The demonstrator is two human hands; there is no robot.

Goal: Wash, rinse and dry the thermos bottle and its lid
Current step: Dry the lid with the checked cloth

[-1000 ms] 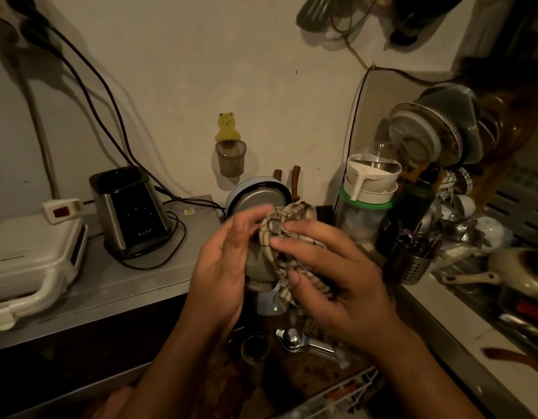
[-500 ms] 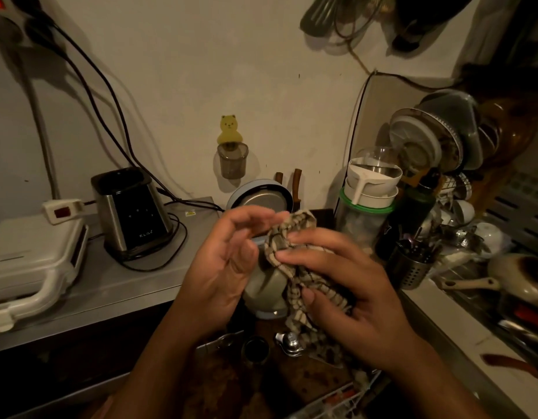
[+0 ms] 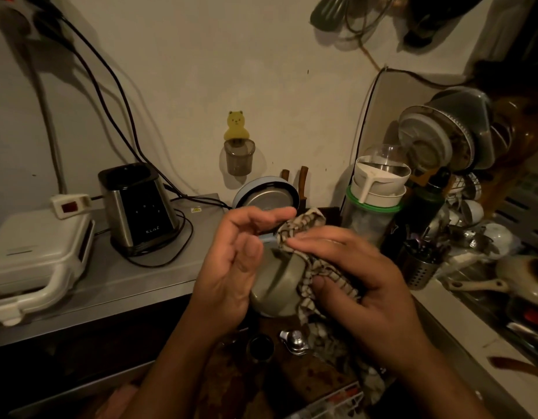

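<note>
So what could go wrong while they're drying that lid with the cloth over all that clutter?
The left hand only props the grey-green lid with its palm, fingers spread, so the lid might slip and drop onto the small metal parts below. The checked cloth, gripped by the right hand, trails downward and could snag those parts. The crowded utensil holder sits near the right hand's knuckles.

Two hands, the left hand (image 3: 231,267) and the right hand (image 3: 361,279), meet over one grey-green lid (image 3: 276,285) and one checked cloth (image 3: 319,267). One blender base (image 3: 137,207) and one white sandwich press (image 3: 35,261) stand on the table (image 3: 125,282). One yellow bear holder (image 3: 237,143) hangs on the wall, above one round blue-rimmed container (image 3: 266,198). One perforated cutlery holder (image 3: 417,267) stands at right, beside one white saucepan (image 3: 518,276).
</note>
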